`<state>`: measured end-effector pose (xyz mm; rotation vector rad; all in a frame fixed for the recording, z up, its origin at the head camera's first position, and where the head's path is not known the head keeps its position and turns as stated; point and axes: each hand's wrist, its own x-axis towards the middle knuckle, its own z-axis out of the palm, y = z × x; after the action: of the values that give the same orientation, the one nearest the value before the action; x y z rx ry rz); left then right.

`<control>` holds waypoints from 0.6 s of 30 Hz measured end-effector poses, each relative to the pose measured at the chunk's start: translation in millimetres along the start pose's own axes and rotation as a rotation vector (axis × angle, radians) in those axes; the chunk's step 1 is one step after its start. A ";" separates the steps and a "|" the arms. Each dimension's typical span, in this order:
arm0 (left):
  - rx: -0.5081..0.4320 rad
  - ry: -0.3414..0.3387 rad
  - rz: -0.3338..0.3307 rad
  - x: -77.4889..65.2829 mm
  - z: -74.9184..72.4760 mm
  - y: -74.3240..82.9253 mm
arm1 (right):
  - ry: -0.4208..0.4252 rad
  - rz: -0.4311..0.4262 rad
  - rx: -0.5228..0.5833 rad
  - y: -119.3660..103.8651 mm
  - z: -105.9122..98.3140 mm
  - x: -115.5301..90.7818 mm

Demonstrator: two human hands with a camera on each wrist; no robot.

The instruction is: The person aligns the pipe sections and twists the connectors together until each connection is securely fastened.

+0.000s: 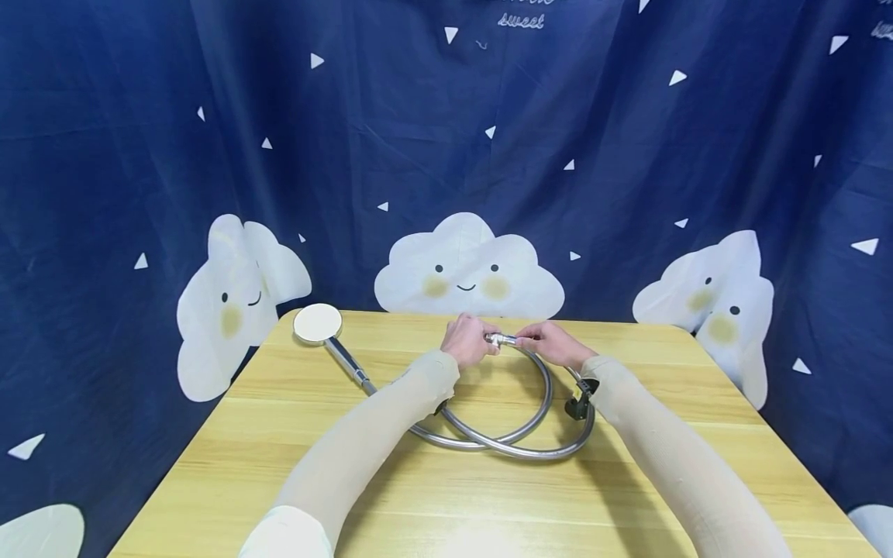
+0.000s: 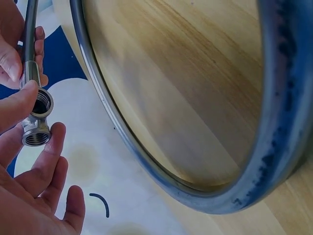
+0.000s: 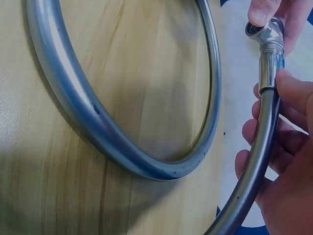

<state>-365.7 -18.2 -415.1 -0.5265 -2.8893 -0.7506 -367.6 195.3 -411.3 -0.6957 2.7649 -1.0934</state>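
Observation:
My left hand (image 1: pixel 467 341) pinches a small metal tee fitting (image 2: pixel 35 123) between thumb and fingers. Two threaded openings of the tee show in the left wrist view. My right hand (image 1: pixel 556 346) holds the end of a grey shower hose (image 3: pixel 257 142), its thumb on the shiny metal hose nut (image 3: pixel 268 71). The nut sits against the tee fitting, in line with it; how far it is threaded on cannot be told. From there the hose loops over the table to a round shower head (image 1: pixel 317 324) at the far left, face up, with a dark handle (image 1: pixel 342 358).
A wooden table (image 1: pixel 446 496) lies under the hose loops, which cross in front of both hands. A dark blue curtain (image 1: pixel 418 116) with white clouds hangs behind the table's back edge and at its sides. A black wrist camera (image 1: pixel 577 404) hangs at my right wrist.

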 end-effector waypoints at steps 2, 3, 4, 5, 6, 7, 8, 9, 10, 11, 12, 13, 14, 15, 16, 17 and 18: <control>0.000 0.002 0.001 0.1 0.1 -0.8 | -0.001 0.001 0.000 1.1 0.7 1.0; 0.000 0.002 0.001 0.1 -0.1 -1.0 | -0.005 0.000 0.003 1.4 0.8 1.3; 0.000 0.000 -0.001 0.1 -0.3 -1.3 | -0.006 0.002 0.007 1.0 1.4 1.2; -0.005 -0.002 -0.002 0.1 -0.6 -1.5 | -0.004 0.000 0.012 0.9 2.0 1.5; -0.009 -0.005 -0.005 0.0 -1.1 -1.6 | -0.001 -0.001 0.019 0.5 2.5 1.9; -0.010 -0.008 -0.008 -0.1 -1.6 -1.6 | 0.003 -0.002 0.028 -0.1 3.0 2.3; -0.010 -0.009 -0.012 0.1 -2.0 -1.4 | 0.006 0.000 0.039 -0.7 3.5 2.6; -0.008 -0.008 -0.014 0.2 -2.4 -1.1 | 0.011 -0.006 0.046 -1.1 3.7 3.1; -0.006 -0.009 -0.013 0.5 -2.6 -0.9 | 0.020 -0.007 0.056 -1.3 4.2 3.4; -0.005 -0.009 -0.012 0.7 -2.6 -0.8 | 0.027 -0.010 0.065 -0.7 4.3 3.8; -0.002 -0.010 -0.011 0.8 -2.5 -0.6 | 0.032 -0.009 0.072 -0.7 4.3 3.8; 0.003 -0.008 -0.011 0.8 -2.7 -0.4 | 0.034 -0.009 0.077 -0.3 4.2 3.8; 0.006 -0.008 -0.011 0.9 -2.6 -0.5 | 0.034 -0.013 0.082 0.0 4.2 3.8; 0.008 -0.007 -0.010 1.0 -2.5 -0.5 | 0.034 -0.018 0.083 0.2 4.1 3.8; 0.009 -0.005 -0.012 0.9 -2.6 -0.7 | 0.033 -0.020 0.083 0.2 4.1 3.6; 0.007 -0.002 -0.015 0.7 -2.8 -0.9 | 0.029 -0.023 0.080 0.1 3.8 3.7; 0.009 0.000 -0.018 0.5 -3.0 -1.1 | 0.023 -0.025 0.075 -0.1 3.5 3.8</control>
<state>-366.5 -20.4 -412.9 -0.5004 -2.8994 -0.7395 -370.1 191.3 -413.6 -0.7153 2.7251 -1.2098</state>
